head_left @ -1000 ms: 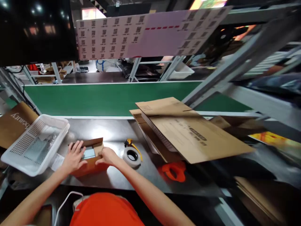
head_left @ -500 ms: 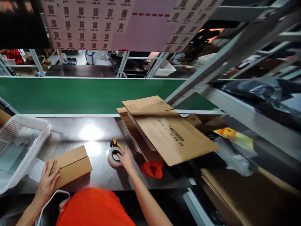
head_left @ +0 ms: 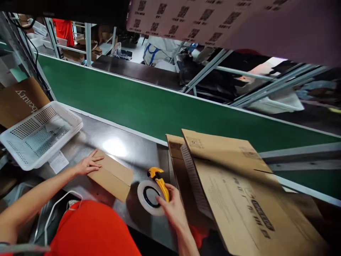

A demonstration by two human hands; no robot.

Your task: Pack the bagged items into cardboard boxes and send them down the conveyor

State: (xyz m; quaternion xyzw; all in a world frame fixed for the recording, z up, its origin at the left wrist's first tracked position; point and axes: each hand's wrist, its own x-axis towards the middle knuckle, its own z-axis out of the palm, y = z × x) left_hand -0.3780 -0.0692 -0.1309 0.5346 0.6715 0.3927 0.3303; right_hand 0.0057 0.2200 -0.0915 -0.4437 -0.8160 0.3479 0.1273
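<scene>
A small closed cardboard box (head_left: 114, 176) lies on the metal table (head_left: 106, 124). My left hand (head_left: 88, 165) rests on its left end with the fingers spread. A yellow-handled tape dispenser (head_left: 163, 189) is in my right hand (head_left: 174, 206), just to the right of the box. The thumb presses against its wide roll of clear tape (head_left: 142, 195) while the fingers wrap round the handle. To the right of this hand stands a large cardboard carton (head_left: 226, 192) with printing on its side and its flaps raised.
At the left a white perforated basket (head_left: 50, 156) stands over a paper slip (head_left: 58, 162), with a brown printed box (head_left: 23, 99) behind it. A green belt (head_left: 138, 103) runs along the table's back. A white cable (head_left: 60, 202) hangs near my left arm.
My right hand now grips the dispenser's handle and holds it nearer the box, its roll turned up. My left hand stays on the box. The view has swung left and tilted.
</scene>
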